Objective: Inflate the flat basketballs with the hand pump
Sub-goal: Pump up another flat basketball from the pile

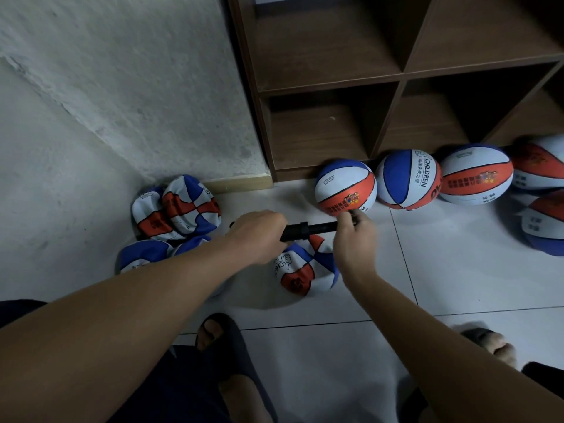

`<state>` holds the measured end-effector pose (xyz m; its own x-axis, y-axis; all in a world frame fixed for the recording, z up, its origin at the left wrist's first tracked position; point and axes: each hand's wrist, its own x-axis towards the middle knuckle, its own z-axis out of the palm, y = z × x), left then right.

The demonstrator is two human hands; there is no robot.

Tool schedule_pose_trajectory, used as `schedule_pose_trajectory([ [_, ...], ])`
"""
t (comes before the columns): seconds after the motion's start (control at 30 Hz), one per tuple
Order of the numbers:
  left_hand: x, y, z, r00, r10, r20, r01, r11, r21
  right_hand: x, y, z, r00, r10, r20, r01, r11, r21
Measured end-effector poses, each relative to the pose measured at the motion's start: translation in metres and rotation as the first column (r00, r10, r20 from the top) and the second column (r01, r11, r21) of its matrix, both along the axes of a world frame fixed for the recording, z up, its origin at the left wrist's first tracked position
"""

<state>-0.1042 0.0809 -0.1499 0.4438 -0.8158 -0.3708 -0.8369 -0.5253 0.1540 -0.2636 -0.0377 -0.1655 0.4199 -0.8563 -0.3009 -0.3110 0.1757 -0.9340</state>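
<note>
A rough white plaster wall meets a pale tiled floor, where a dark wooden cubby shelf stands, dimly lit.

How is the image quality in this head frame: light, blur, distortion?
Head view: dim, even indoor light, no glare; wide-angle bending slants the shelf; the right hand at the pump tip is slightly motion-blurred; the inflated balls are sharp.
</note>
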Motion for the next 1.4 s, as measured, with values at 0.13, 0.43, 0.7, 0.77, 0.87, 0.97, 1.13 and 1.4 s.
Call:
schedule_pose_trajectory([
  [0.13, -0.002, -0.001, 0.003, 1.000, -0.003, -0.013, 0.003, 1.000, 0.004, 0.010, 0.017, -0.008, 0.997, 0.075, -0.007, -0.076, 0.997, -0.019],
  [0.43, 0.000, -0.003, 0.005, 0.999, -0.042, -0.028, 0.045, 0.996, 0.083, 0.010, 0.023, -0.025, 0.968, 0.248, -0.042, -0.247, 0.968, 0.040],
  [0.7, 0.023, 0.010, 0.013, 0.997, 0.058, -0.059, -0.052, 0.994, 0.093, -0.014, -0.054, -0.025, 0.997, 0.078, 0.017, -0.080, 0.986, 0.149],
  [0.77, 0.024, 0.014, 0.012, 0.996, 0.044, -0.072, -0.038, 0.996, 0.087, -0.018, -0.059, -0.028, 0.993, 0.122, -0.002, -0.120, 0.981, 0.150],
  [0.87, 0.020, 0.012, 0.010, 1.000, 0.008, -0.028, -0.006, 0.998, 0.068, -0.017, -0.044, -0.033, 0.991, 0.133, 0.009, -0.133, 0.981, 0.140],
  [0.97, 0.015, 0.010, 0.006, 0.996, -0.045, 0.076, 0.041, 0.998, 0.051, -0.010, -0.020, -0.030, 0.990, 0.130, 0.063, -0.135, 0.987, 0.085],
  [1.13, 0.004, 0.008, 0.002, 0.996, -0.067, 0.066, 0.065, 0.997, 0.033, 0.000, 0.011, -0.015, 0.987, 0.149, 0.068, -0.151, 0.988, 0.026],
  [1.4, -0.002, 0.008, 0.003, 0.988, -0.128, 0.088, 0.128, 0.992, 0.009, 0.001, 0.033, -0.025, 0.930, 0.368, -0.007, -0.366, 0.924, -0.108],
])
